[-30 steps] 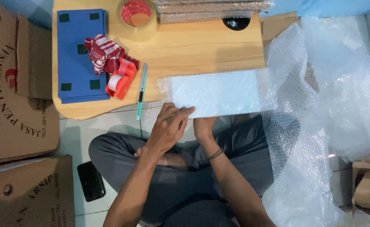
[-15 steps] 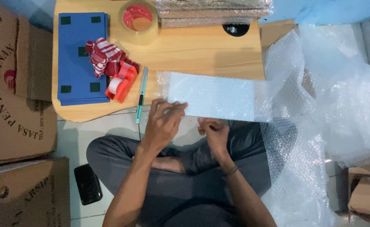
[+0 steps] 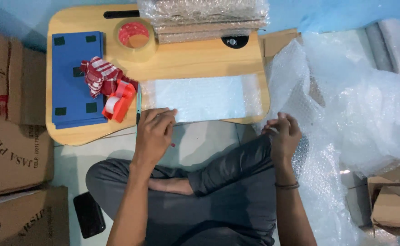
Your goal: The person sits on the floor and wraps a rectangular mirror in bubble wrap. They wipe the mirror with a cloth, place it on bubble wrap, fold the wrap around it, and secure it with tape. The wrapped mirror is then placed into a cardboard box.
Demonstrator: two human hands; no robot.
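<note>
Loose bubble wrap (image 3: 345, 118) filled the right side, its far edge cut off by the frame. The wooden worktop (image 3: 200, 59) carried a flat bubble-wrap sheet (image 3: 200, 98) along its near edge. Left hand (image 3: 154, 134) lay curled, fingers down on the sheet's near left corner. Right hand (image 3: 283, 134) pinched the loose wrap's edge; grip detail unclear. Teal pen (image 3: 138, 105) was partly hidden beside the left hand.

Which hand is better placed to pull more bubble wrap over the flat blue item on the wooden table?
Probably the right hand: it already touches the loose bubble wrap beside the table. The left hand rests on the near left corner of the wrapped blue item.
</note>
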